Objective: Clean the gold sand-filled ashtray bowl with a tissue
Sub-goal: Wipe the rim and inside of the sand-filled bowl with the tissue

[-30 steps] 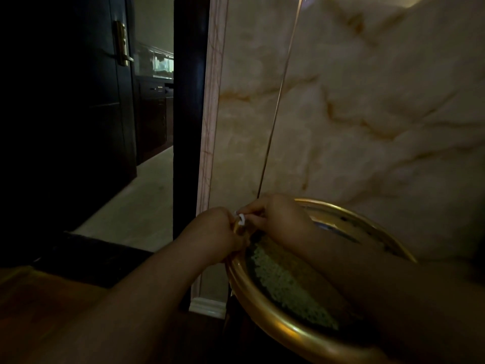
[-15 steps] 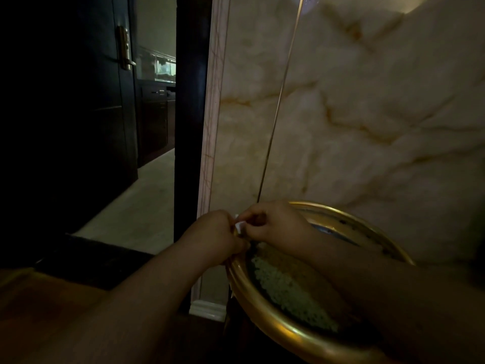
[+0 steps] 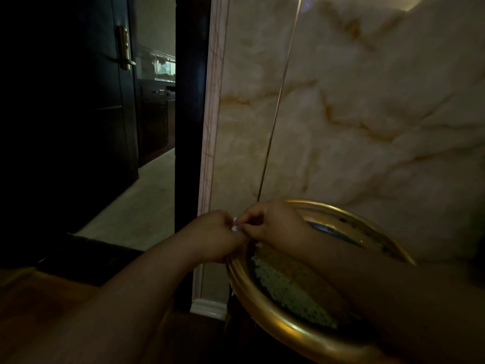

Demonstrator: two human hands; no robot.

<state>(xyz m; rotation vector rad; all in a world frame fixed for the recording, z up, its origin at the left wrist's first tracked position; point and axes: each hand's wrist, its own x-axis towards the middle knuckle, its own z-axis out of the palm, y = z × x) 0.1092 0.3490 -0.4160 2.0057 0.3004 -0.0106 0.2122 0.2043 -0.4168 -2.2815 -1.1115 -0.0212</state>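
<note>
A veined marble wall [image 3: 367, 114] rises behind the gold ashtray bowl [image 3: 265, 308], which stands at its foot beside a dark doorway and holds pale sand [image 3: 286, 279]. Over the bowl's far-left rim, the left hand [image 3: 212, 235] and right hand [image 3: 273, 224] meet, both curled closed and pinching a small white tissue [image 3: 234, 224] between their fingertips.

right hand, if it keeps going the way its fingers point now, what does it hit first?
The right hand points leftward at the left hand, so it would likely meet that first, with the white tissue pinched between them. They already look nearly touching; depth is unclear.
</note>
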